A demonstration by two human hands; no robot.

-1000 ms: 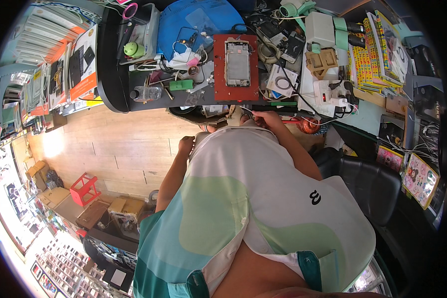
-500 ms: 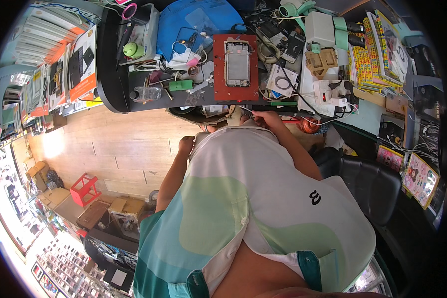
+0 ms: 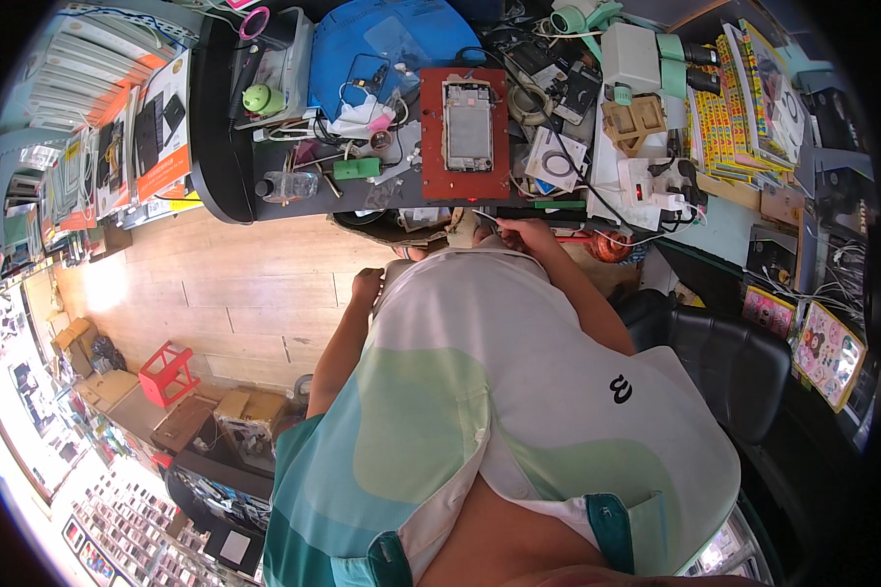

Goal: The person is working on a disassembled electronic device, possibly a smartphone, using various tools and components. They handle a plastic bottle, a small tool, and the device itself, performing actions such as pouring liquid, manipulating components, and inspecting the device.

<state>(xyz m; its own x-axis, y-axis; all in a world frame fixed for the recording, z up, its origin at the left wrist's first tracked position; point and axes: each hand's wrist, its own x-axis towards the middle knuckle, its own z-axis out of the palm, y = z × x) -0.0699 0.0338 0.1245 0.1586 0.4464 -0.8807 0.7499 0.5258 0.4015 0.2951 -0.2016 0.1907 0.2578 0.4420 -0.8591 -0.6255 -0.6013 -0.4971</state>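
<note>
My right hand [image 3: 527, 235] is in front of the bench edge, fingers closed around a thin, pale, slender tool [image 3: 486, 215] whose tip points left. Its exact kind is too small to make out. My left hand [image 3: 366, 284] hangs low beside my shirt, away from the bench, its fingers largely hidden. On the bench ahead lies a red work mat [image 3: 437, 184], and on it a phone frame [image 3: 468, 127] with a large grey panel. Neither hand touches them.
Left of the mat are a blue mat [image 3: 362, 29], a green block [image 3: 356, 167] and a clear bottle [image 3: 292, 186]. A white power strip [image 3: 646, 196] sits right, with a black cable nearby. Behind my right side stands a black chair [image 3: 724, 362]; a red stool [image 3: 169, 374] is far left.
</note>
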